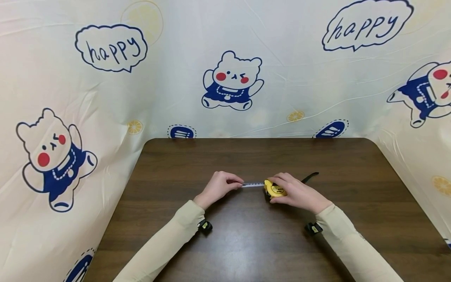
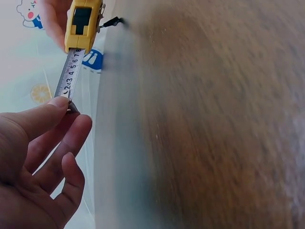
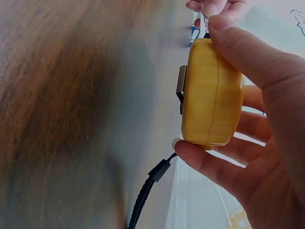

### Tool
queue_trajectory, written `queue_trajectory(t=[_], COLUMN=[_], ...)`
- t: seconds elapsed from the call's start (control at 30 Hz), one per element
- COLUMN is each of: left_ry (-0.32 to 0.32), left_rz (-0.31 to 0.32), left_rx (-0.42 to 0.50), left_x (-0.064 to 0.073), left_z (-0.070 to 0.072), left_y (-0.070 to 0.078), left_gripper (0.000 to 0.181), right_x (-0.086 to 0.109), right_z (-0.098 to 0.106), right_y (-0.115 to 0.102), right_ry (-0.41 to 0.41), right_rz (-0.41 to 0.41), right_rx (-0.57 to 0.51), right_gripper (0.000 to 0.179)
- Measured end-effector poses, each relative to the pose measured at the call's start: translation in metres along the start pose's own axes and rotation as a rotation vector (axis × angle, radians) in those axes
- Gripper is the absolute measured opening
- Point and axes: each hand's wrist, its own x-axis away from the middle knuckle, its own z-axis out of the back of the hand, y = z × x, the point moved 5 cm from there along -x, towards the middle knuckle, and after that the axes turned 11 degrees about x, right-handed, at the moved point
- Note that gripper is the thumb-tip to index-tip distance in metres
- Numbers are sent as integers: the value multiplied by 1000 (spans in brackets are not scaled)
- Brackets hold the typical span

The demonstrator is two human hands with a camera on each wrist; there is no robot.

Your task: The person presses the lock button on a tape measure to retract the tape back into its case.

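A yellow tape measure [image 1: 275, 189] is in my right hand [image 1: 297, 192], with thumb and fingers around its case. In the right wrist view the yellow case [image 3: 212, 95] shows a metal belt clip [image 3: 181, 83] on one side and a black wrist strap [image 3: 143, 195] hanging from its end. A short length of blade [image 1: 253, 185] runs out from the case to the left. My left hand [image 1: 220, 186] pinches the blade's end between thumb and forefinger. In the left wrist view, numbers up to about 8 show on the blade [image 2: 71, 71], and its hooked metal tip [image 2: 72, 108] sits at the fingers.
Both hands are over a dark brown wooden table [image 1: 239, 250]. A pale curtain [image 1: 176, 58] printed with bears and the word happy hangs behind the table and along its sides. A small black device [image 1: 205, 226] is worn on the left wrist, another [image 1: 313, 228] on the right.
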Motion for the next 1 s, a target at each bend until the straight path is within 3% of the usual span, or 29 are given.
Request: queue_trajectory(t=[0.33, 1.0], left_ry=[-19, -61], left_rz=[-1, 5], left_rx=[-10, 11], left_x=[-6, -8], left_z=[-10, -27], left_y=[5, 16], left_gripper=[10, 15], right_x=[-3, -5], right_z=[-2, -5], right_y=[-1, -14], right_ry=[-43, -20], right_rz=[-19, 33], right_rx=[-15, -9], right_gripper=[68, 67])
